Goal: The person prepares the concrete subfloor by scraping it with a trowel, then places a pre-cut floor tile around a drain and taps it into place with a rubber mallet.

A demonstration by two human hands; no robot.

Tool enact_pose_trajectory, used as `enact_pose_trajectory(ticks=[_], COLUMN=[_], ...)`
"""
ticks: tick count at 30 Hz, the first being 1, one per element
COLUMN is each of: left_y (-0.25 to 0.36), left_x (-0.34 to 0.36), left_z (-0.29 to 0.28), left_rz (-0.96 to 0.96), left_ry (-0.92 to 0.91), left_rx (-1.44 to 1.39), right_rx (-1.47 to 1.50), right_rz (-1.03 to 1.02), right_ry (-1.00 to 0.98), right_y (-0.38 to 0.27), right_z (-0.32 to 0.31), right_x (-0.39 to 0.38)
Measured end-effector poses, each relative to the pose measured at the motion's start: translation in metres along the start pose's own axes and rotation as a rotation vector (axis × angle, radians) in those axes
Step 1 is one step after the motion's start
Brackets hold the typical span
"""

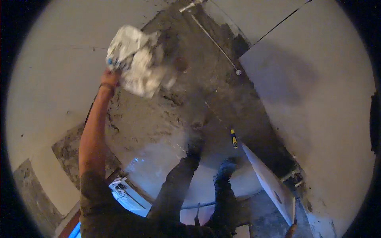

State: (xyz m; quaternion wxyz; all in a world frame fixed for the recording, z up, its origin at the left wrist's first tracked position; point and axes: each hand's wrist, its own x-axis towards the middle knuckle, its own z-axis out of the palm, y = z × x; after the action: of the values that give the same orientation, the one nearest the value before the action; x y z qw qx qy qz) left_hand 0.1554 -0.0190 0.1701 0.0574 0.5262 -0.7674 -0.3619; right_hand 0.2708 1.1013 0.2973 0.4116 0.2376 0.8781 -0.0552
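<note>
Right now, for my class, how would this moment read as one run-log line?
left grip: holding white bag-like bundle | right grip: at pale panel, lower edge | ground: yellow-black handled tool

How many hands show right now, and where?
2: the left hand at upper left, holding a crumpled white bag; the right hand at the lower right, mostly cut off, against the lower end of a white panel.

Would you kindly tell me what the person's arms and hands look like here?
The left arm has a dark short sleeve and a thin, dark wristband; the left hand is ungloved. Only part of the right hand shows, with no sleeve in view.
</note>
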Motion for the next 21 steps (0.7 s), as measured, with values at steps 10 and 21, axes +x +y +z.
enact_pose_trajectory(ticks=[10,21], left_y=[-0.231,-0.017], left_x=[-0.392,-0.388], left_z=[-0.204,-0.276], left_rz=[0.098,0.169], left_ry=[-0.012,0.157], left_rx=[0.339,0.55], right_rx=[0.028,0.026], right_rz=[-0.171,-0.397], right_ry=[0.012,0.011], right_y=[0.017,0.008], right_z=[-0.006,0.002], right_x=[0.016,0.031])
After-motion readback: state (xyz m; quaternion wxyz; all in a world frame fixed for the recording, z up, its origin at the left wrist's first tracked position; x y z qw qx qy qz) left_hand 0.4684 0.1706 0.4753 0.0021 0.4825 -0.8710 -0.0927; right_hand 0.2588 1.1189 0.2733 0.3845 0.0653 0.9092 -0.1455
